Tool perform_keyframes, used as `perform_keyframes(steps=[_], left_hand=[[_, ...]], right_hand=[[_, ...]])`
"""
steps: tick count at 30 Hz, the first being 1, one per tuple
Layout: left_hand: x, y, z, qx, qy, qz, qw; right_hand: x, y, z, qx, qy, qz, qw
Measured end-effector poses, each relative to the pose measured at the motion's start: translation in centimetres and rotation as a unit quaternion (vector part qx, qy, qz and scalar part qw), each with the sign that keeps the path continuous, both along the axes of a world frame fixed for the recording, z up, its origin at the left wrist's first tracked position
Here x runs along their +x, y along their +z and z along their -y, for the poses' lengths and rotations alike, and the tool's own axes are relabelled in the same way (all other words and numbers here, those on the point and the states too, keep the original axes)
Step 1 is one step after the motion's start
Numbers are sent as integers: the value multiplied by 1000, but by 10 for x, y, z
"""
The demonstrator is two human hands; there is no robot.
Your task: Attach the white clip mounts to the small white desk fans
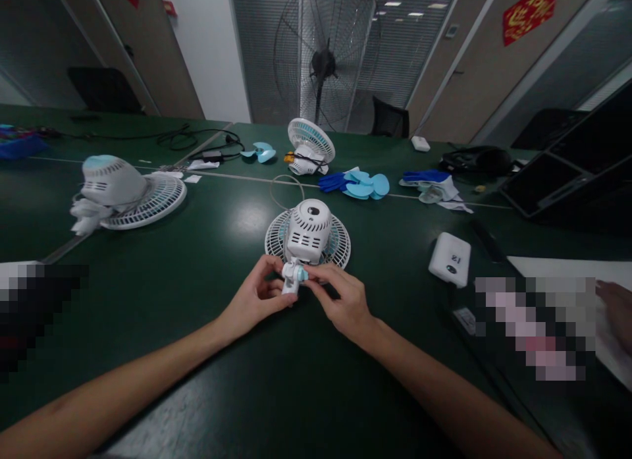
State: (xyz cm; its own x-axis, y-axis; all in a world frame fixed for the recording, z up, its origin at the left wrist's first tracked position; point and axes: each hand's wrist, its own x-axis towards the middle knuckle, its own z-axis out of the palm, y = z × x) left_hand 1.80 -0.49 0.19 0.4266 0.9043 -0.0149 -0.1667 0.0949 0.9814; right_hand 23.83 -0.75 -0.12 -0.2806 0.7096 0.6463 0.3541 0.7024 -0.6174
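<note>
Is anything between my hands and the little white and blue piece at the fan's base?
Nothing visible. The left hand and the right hand both pinch the white and blue piece, right against the fan.

Dim, glare on table (edges warped)

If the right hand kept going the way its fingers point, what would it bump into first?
Its fingers point left, so the right hand would press straight into the white plastic fan stem with a light-blue knob that it is pinching. Right behind that, probably, comes the left hand.
</note>
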Motion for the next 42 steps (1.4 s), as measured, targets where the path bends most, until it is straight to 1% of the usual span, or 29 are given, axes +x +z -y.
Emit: perform_keyframes(steps=[8,10,13,15,17,23,25,30,35,42], left_hand=[[0,-1,-2,9,-4,6,1000],[0,-3,-2,11,-3,4,1000],[-1,-4,-2,12,-2,1,1000],[-1,-5,-2,7,-4,-1,1000],[-2,-5,-3,4,-6,-2,1000],[-2,-6,-3,17,-10,0,1000],[-2,-6,-3,16,-10,-2,1000],[-2,-5,-3,4,-8,-10,1000],[-2,-4,-3,19,2,-13,1000],[-2,-5,-3,22,1,-8,1000]], right_hand=[[-2,4,-1,-26,-57,42,997],[-2,4,1,-27,-51,35,998],[-2,3,3,-7,-29,25,999],[-2,1,4,17,-31,39,999],[-1,-1,3,25,-41,51,998],[0,1,1,-28,-55,29,998],[-1,3,1,-34,-66,35,997],[0,3,4,-27,-62,40,997],[0,1,4,13,-59,55,997],[0,3,3,20,-64,70,995]])
